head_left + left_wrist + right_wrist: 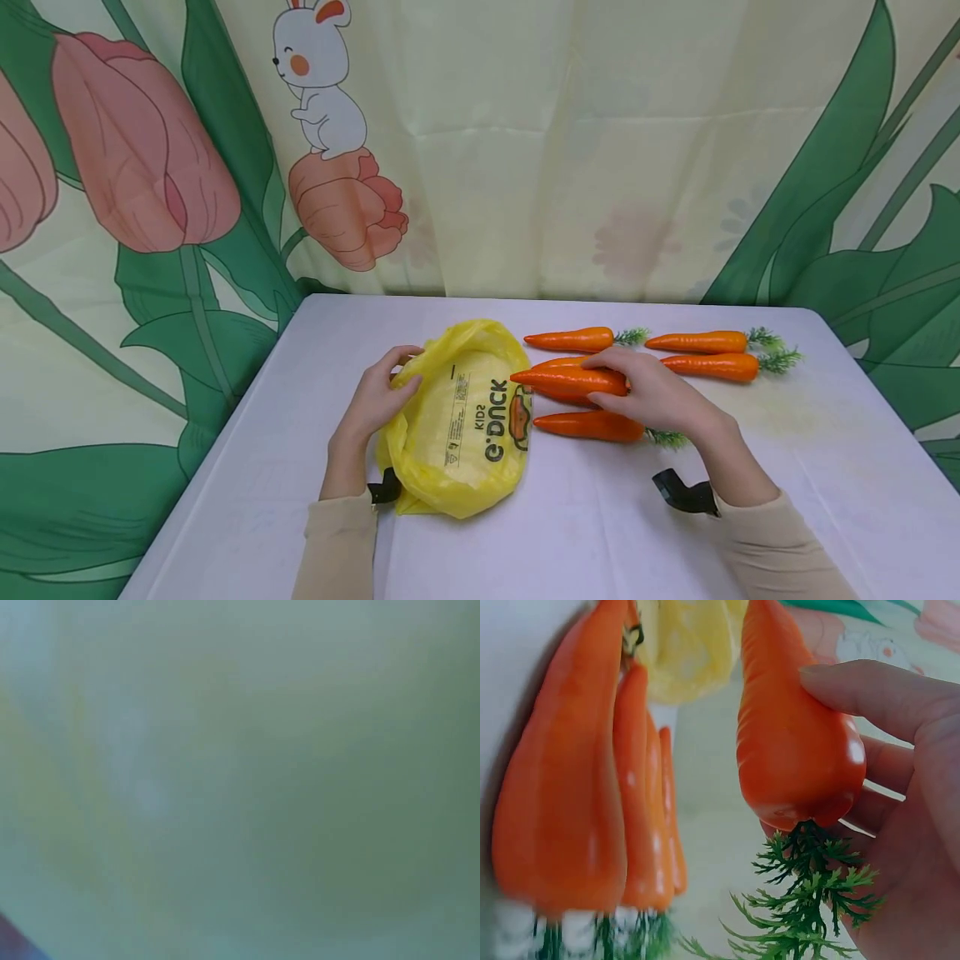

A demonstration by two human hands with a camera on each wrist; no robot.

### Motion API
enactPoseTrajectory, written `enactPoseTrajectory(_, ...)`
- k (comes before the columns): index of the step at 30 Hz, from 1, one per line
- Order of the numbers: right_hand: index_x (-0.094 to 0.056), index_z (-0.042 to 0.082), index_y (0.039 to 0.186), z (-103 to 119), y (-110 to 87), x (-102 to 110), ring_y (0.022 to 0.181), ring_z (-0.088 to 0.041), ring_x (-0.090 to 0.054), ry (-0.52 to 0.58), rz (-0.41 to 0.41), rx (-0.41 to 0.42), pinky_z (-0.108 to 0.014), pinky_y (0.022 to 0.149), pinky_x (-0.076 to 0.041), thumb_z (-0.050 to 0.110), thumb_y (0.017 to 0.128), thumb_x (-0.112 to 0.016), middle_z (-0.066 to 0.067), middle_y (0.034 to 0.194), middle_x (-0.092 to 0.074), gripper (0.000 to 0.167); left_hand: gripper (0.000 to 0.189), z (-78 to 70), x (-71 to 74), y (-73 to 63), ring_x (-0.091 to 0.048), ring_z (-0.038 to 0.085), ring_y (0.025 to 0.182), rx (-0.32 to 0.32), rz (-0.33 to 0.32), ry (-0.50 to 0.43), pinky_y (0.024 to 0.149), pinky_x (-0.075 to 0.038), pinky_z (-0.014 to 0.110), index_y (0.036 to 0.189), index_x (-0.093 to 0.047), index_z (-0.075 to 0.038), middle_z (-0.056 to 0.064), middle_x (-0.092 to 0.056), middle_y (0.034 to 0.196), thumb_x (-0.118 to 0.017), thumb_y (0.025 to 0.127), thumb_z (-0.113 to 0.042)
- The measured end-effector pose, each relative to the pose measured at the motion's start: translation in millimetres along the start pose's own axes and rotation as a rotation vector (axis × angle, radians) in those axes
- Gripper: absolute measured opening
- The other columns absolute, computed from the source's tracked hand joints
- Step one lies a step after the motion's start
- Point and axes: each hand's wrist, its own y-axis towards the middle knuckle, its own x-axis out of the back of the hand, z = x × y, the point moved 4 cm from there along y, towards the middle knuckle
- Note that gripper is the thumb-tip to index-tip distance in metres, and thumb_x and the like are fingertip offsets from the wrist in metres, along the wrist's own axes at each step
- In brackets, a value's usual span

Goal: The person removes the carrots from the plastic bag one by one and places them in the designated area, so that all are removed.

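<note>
My left hand (375,400) grips the left rim of a yellow plastic bag (472,497), which lies spread with its mouth open and dark lettering inside. Above the table, my right hand (660,392) holds an orange carrot (562,381) by its thick end, the tip pointing left at the bag's right rim. In the right wrist view, thumb and fingers wrap this carrot (799,742), its green top hanging free. Close under it lie other carrots, partly covered. Another carrot (588,426) rests just nearer. The left wrist view is a blur.
Farther back, one carrot (573,340) lies right of the bag. Two more, a rear carrot (697,342) and a nearer carrot (712,367), lie to the right. A white cloth covers the table (600,533). Behind its far edge hangs a printed curtain (510,208).
</note>
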Motion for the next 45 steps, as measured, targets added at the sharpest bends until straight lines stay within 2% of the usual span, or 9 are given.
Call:
enactPoseTrajectory(9, -0.065, 0.006, 0.129, -19, -20.3, 20, 0.111, -0.032, -0.059, 0.007, -0.043, 0.025, -0.057, 0.094, -0.050, 0.015, 0.092, -0.075, -0.013, 0.128, -0.063, 0.040, 0.035, 1.3, -1.0, 0.9, -0.064, 0.027, 0.083, -0.003, -0.009, -0.012, 0.074, -0.055, 0.037, 0.131, -0.060, -0.014, 0.010, -0.061, 0.115, -0.067, 0.097, -0.013)
enactPoseTrajectory(17, -0.064, 0.003, 0.129, -34, -29.9, 26, 0.114, -0.036, -0.058, -0.003, -0.058, 0.019, -0.059, 0.095, -0.048, 0.015, 0.091, -0.077, -0.016, 0.128, -0.062, 0.042, 0.035, -0.1, -2.5, 1.5, -0.064, 0.026, 0.083, -0.028, -0.013, -0.008, 0.074, -0.054, 0.036, 0.131, -0.060, -0.012, 0.011, -0.062, 0.114, -0.067, 0.097, -0.010)
enactPoseTrajectory(22, -0.065, 0.004, 0.127, -43, -35.5, 31, 0.105, -0.030, -0.059, -0.034, -0.089, 0.024, -0.045, 0.083, -0.054, 0.013, 0.090, -0.077, -0.016, 0.127, -0.062, 0.040, 0.035, -1.0, -2.5, 1.3, -0.063, 0.027, 0.084, -0.015, -0.013, -0.004, 0.075, -0.054, 0.037, 0.131, -0.060, -0.012, 0.011, -0.061, 0.114, -0.067, 0.097, -0.009)
enactPoseTrajectory(25, -0.066, 0.003, 0.126, -50, -39.4, 36, 0.100, -0.027, -0.059, -0.055, -0.106, 0.023, -0.037, 0.077, -0.054, 0.009, 0.088, -0.078, -0.017, 0.126, -0.063, 0.040, 0.035, -1.1, -2.4, 1.2, -0.063, 0.027, 0.087, -0.015, -0.012, 0.000, 0.076, -0.054, 0.037, 0.131, -0.060, -0.011, 0.011, -0.061, 0.115, -0.067, 0.097, -0.009)
enactPoseTrajectory(30, -0.066, 0.004, 0.123, -63, -46.5, 43, 0.095, -0.026, -0.059, -0.091, -0.137, 0.012, -0.036, 0.076, -0.054, 0.003, 0.085, -0.079, -0.015, 0.123, -0.065, 0.040, 0.035, -1.5, -2.1, 0.7, -0.062, 0.026, 0.091, -0.024, -0.010, 0.012, 0.077, -0.053, 0.037, 0.131, -0.060, -0.012, 0.010, -0.062, 0.115, -0.067, 0.097, -0.011)
enactPoseTrajectory(36, -0.066, 0.005, 0.125, -80, -58.7, 48, 0.096, -0.027, -0.058, -0.119, -0.162, -0.006, -0.038, 0.076, -0.052, 0.004, 0.084, -0.080, -0.012, 0.119, -0.066, 0.043, 0.035, -1.7, -2.2, 0.9, -0.061, 0.026, 0.092, -0.026, -0.011, 0.011, 0.078, -0.053, 0.038, 0.131, -0.060, -0.012, 0.011, -0.062, 0.115, -0.067, 0.097, -0.011)
enactPoseTrajectory(41, -0.067, 0.003, 0.120, -93, -69.2, 51, 0.096, -0.029, -0.058, -0.156, -0.216, 0.003, -0.031, 0.077, -0.049, 0.003, 0.081, -0.082, -0.013, 0.114, -0.065, 0.042, 0.035, -2.1, -2.3, 0.7, -0.061, 0.027, 0.090, -0.017, -0.008, 0.014, 0.078, -0.053, 0.038, 0.131, -0.060, -0.012, 0.011, -0.062, 0.114, -0.067, 0.097, -0.011)
enactPoseTrajectory(45, -0.067, 0.003, 0.120, -103, -74.1, 53, 0.095, -0.030, -0.057, -0.161, -0.224, -0.017, -0.030, 0.076, -0.047, 0.003, 0.081, -0.082, -0.014, 0.113, -0.064, 0.042, 0.035, -2.0, -1.2, 1.5, -0.061, 0.027, 0.090, -0.023, -0.010, 0.026, 0.077, -0.053, 0.038, 0.131, -0.060, -0.012, 0.011, -0.062, 0.115, -0.067, 0.097, -0.011)
